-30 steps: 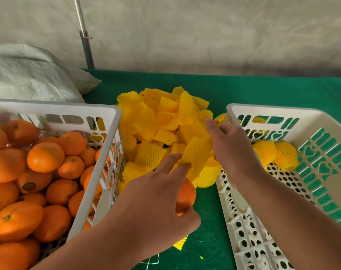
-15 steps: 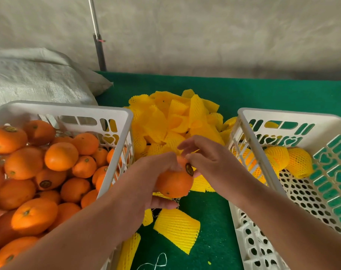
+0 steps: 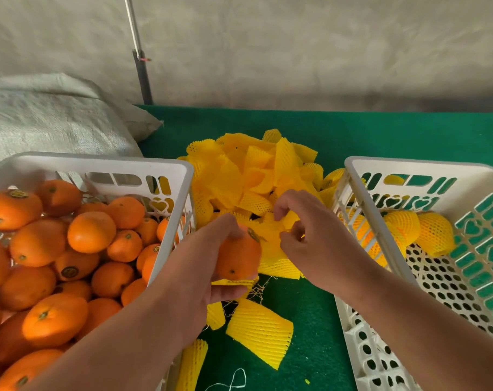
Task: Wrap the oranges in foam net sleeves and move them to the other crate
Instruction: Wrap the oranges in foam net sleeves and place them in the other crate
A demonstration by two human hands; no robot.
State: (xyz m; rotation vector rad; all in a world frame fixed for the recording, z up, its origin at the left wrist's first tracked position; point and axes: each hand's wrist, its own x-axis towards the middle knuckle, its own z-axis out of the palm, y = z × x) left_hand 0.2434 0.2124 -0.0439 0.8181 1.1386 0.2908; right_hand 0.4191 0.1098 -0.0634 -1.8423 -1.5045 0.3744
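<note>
My left hand [image 3: 200, 266] grips a bare orange [image 3: 238, 256] above the green table, between the two crates. My right hand [image 3: 315, 241] pinches a yellow foam net sleeve [image 3: 273, 246] right beside that orange, touching its right side. Behind them lies a pile of yellow foam sleeves [image 3: 251, 176]. The left white crate [image 3: 104, 165] is full of unwrapped oranges [image 3: 90, 232]. The right white crate [image 3: 408, 167] holds wrapped oranges [image 3: 434, 235] at its far end.
Loose sleeves [image 3: 259, 331] lie on the green table [image 3: 310, 320] below my hands, another one [image 3: 191, 362] by the left crate's corner. A grey woven sack [image 3: 48, 119] sits behind the left crate. A metal pole [image 3: 139, 52] stands at the back wall.
My left hand has lifted the orange up into plain view. My right hand has drawn a sleeve from the pile down to the orange. The view has shifted to the left.
</note>
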